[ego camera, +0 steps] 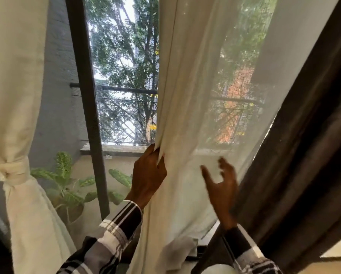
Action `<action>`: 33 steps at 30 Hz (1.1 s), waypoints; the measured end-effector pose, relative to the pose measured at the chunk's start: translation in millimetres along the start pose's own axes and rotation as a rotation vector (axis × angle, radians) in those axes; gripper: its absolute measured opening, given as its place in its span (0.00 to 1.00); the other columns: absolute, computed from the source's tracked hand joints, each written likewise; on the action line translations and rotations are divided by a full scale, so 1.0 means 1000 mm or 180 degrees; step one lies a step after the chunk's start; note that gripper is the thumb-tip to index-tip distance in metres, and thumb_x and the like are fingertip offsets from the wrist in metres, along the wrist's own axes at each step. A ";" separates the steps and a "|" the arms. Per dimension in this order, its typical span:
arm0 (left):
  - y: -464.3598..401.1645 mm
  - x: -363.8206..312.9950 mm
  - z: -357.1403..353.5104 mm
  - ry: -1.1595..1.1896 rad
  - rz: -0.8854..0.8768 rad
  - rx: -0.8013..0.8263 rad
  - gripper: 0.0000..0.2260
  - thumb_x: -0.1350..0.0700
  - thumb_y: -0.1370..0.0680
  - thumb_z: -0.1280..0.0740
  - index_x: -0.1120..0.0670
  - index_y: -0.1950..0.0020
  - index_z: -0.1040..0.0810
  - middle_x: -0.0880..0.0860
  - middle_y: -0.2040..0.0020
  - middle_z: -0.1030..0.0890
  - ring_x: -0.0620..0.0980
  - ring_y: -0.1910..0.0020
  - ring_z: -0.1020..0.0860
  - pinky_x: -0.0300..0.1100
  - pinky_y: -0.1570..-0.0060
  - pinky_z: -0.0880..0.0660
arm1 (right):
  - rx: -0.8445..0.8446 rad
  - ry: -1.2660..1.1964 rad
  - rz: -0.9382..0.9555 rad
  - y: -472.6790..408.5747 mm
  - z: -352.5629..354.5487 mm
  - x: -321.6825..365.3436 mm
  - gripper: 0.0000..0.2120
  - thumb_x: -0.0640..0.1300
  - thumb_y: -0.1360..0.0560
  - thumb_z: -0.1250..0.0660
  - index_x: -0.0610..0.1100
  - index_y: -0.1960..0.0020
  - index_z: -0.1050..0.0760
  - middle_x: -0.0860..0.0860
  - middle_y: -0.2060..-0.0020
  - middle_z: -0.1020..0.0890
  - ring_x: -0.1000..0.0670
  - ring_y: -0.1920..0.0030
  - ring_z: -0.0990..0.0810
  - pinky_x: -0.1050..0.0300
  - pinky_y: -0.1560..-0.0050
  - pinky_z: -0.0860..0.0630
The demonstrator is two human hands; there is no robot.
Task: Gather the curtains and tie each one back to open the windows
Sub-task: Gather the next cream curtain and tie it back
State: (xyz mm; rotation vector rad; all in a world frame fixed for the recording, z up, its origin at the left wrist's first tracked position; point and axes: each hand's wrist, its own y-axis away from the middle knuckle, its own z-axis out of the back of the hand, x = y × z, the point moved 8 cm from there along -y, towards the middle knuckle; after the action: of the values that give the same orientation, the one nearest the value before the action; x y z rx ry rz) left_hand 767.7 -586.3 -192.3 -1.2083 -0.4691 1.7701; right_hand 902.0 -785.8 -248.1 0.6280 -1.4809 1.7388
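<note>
On the far left, the cream fabric curtain (17, 95) is already knotted with its cream tie-back (13, 172). Past the dark grey window post (86, 95), your left hand (148, 177) is pinching the edge of the sheer cream curtain (195, 95). Your right hand (222, 184) is blurry, fingers spread loose, holding nothing, right next to the dark grey heavy curtain (304, 135).

A clear gap of window stood between the tied-back curtain (17, 175) and the sheer curtain (195, 95), split by a dark vertical frame bar (86, 95). A heavy dark drape (304, 155) walled off the right; leafy plants (67, 184) crowded the sill below.
</note>
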 end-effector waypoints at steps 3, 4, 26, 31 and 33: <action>-0.001 0.003 0.002 -0.0055 -0.0076 -0.0042 0.11 0.58 0.20 0.34 0.60 0.40 0.20 0.57 0.42 0.18 0.56 0.49 0.18 0.38 0.45 0.31 | -0.0061 -0.0201 -0.0663 -0.039 0.009 -0.019 0.41 0.59 0.32 0.25 0.47 0.25 0.35 0.49 0.31 0.29 0.48 0.34 0.27 0.49 0.34 0.26; 0.000 0.004 0.003 -0.0067 -0.0137 -0.0062 0.11 0.58 0.20 0.34 0.61 0.40 0.20 0.57 0.43 0.18 0.56 0.50 0.18 0.38 0.45 0.30 | 0.0090 -0.0289 -0.0762 -0.049 0.002 -0.019 0.44 0.60 0.32 0.24 0.48 0.23 0.38 0.49 0.29 0.32 0.48 0.31 0.29 0.51 0.33 0.28; 0.006 0.014 0.001 -0.0204 -0.0832 -0.0113 0.43 0.65 0.24 0.31 0.39 0.22 0.53 0.60 0.36 0.26 0.60 0.46 0.22 0.51 0.53 0.20 | 0.0412 -0.0603 0.0214 0.019 -0.053 0.018 0.06 0.39 0.28 0.28 0.45 0.55 0.25 0.49 0.63 0.20 0.50 0.65 0.22 0.57 0.64 0.22; 0.011 0.015 -0.023 -0.0605 -0.0954 0.0086 0.33 0.69 0.27 0.32 0.48 0.25 0.35 0.63 0.35 0.26 0.63 0.43 0.23 0.54 0.57 0.18 | 0.0571 -0.0526 0.0335 0.045 -0.070 0.026 0.13 0.33 0.29 0.29 0.47 0.49 0.25 0.52 0.59 0.21 0.56 0.64 0.23 0.64 0.63 0.24; 0.015 0.016 -0.027 -0.0691 -0.0986 -0.0040 0.27 0.70 0.30 0.28 0.56 0.32 0.25 0.65 0.38 0.23 0.65 0.45 0.21 0.55 0.57 0.18 | 0.0584 -0.0404 0.0382 0.052 -0.073 0.027 0.14 0.33 0.28 0.30 0.49 0.48 0.26 0.54 0.58 0.22 0.56 0.64 0.23 0.66 0.63 0.25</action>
State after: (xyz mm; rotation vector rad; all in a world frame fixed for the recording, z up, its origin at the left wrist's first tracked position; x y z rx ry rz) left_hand 782.4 -585.4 -223.4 -0.8991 -0.7530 1.6354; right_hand 851.9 -710.8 -273.8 0.7702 -1.4814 1.9752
